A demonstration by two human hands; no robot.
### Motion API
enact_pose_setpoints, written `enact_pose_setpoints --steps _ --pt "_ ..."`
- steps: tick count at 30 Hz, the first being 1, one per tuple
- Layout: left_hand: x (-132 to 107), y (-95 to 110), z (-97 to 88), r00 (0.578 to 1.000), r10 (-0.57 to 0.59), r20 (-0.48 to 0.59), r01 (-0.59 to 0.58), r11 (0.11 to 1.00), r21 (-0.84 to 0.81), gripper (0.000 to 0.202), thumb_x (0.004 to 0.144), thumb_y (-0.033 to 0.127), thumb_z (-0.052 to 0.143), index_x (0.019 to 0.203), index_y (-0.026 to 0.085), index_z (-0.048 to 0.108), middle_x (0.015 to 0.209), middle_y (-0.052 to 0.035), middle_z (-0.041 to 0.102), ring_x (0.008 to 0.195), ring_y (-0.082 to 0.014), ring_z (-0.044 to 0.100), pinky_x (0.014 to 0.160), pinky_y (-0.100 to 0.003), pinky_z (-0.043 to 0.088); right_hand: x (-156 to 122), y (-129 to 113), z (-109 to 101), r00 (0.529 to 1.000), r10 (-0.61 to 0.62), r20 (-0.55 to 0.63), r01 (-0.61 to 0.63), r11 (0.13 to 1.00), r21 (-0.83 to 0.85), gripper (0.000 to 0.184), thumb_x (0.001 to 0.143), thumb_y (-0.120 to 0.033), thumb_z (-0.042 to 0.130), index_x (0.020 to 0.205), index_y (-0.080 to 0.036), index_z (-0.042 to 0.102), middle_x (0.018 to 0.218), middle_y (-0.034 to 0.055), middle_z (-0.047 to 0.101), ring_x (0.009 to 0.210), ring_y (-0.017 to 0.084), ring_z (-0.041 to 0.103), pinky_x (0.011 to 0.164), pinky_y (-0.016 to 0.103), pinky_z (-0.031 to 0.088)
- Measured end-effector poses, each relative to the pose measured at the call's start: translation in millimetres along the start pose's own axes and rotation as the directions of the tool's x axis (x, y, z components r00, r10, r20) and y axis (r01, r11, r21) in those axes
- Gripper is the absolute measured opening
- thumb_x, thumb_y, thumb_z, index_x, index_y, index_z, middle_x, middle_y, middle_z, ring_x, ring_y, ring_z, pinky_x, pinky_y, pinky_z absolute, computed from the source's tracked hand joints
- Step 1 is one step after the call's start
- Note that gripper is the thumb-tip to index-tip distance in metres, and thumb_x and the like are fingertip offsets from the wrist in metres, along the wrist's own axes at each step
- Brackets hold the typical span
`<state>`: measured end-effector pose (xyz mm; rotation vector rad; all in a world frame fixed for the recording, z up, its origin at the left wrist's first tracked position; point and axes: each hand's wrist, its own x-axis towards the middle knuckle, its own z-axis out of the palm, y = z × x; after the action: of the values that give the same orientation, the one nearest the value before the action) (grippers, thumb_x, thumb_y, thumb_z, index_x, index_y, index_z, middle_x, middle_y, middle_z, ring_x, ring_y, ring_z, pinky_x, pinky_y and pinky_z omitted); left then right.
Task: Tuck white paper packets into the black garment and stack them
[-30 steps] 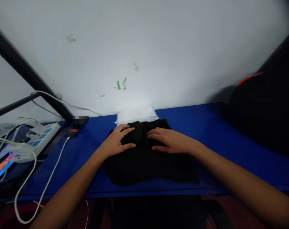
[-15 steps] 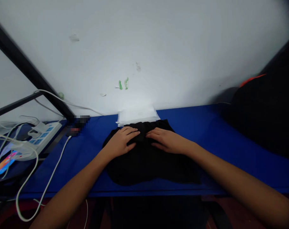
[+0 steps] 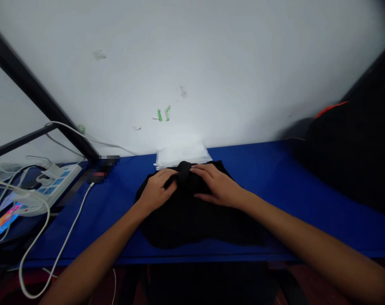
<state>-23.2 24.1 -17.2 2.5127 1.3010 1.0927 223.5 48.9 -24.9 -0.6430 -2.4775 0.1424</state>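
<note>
A black cloth (image 3: 195,224), perhaps a garment, lies spread over the blue table in front of me. Near its far edge the fabric rises in a bunched fold between my hands. My left hand (image 3: 156,190) grips the left side of this fold, thumb below and fingers above. From the other side my right hand (image 3: 219,184) holds the fold, its fingers curled over the top and its thumb lower down on the cloth. Just beyond the cloth, a stack of clear plastic bags (image 3: 182,154) rests against the wall, its near edge covered by the fabric.
Left on the blue table (image 3: 262,165) are a white power strip (image 3: 61,184), tangled white cables (image 3: 73,228) and a lit phone (image 3: 5,220). A black frame post (image 3: 53,106) stands there. A large dark object with an orange edge (image 3: 332,108) fills the right side.
My hands have gone from lying on the cloth to gripping it. The fabric between them is bunched up higher, and the right fingers have moved slightly up and left.
</note>
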Motion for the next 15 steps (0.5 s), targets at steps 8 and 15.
enact_pose_setpoints --steps 8,15 --pt "-1 15 -4.2 0.98 0.123 0.157 -0.062 0.936 -0.345 0.022 0.087 0.021 0.056 0.107 0.021 0.066 0.109 -0.0074 0.068 0.105 -0.0213 0.063 0.094 -0.039 0.051 -1 1 1 0.99 -0.12 0.07 0.121 0.993 -0.012 0.054 0.068 -0.004 0.053 0.122 -0.011 0.053 0.133 0.0182 0.052 0.125 0.031 0.044 0.104 0.051 0.038" --pt "36 -31 0.2 0.995 -0.035 0.089 0.045 0.993 -0.112 0.021 0.09 0.035 0.057 0.096 0.017 0.065 0.096 -0.0076 0.068 0.088 -0.0205 0.065 0.082 -0.035 0.052 -2 -1 1 0.96 -0.237 0.146 0.223 0.969 0.105 0.041 0.062 -0.003 0.053 0.101 -0.012 0.06 0.13 0.0182 0.058 0.129 0.03 0.046 0.104 0.047 0.041"
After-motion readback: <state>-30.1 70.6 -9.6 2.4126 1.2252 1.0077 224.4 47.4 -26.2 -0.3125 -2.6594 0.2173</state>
